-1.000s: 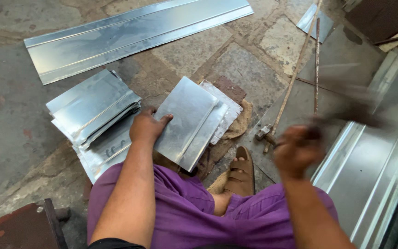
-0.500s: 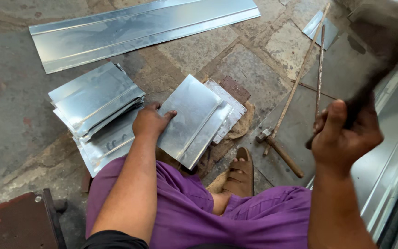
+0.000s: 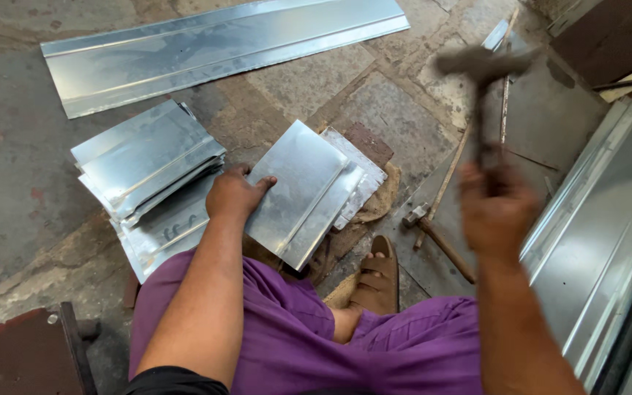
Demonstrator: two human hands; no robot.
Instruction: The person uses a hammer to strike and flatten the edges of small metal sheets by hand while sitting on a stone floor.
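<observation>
My left hand (image 3: pixel 234 194) presses down on the near-left corner of a folded sheet-metal piece (image 3: pixel 303 190), which lies on another small sheet over a brick and a scrap of sacking. My right hand (image 3: pixel 497 211) grips the handle of a hammer (image 3: pixel 483 82), raised and blurred above the floor to the right of the piece. My sandalled foot (image 3: pixel 377 276) rests just below the metal piece.
A stack of folded metal sheets (image 3: pixel 146 172) lies to the left. A long metal strip (image 3: pixel 221 45) lies across the top. A second hammer (image 3: pixel 438 238) and thin rods (image 3: pixel 505 88) rest on the stone floor. Large metal panels (image 3: pixel 608 227) lean at the right.
My right hand has swung the hammer, so its head now shows raised above the floor. My left hand stays on the metal piece.
</observation>
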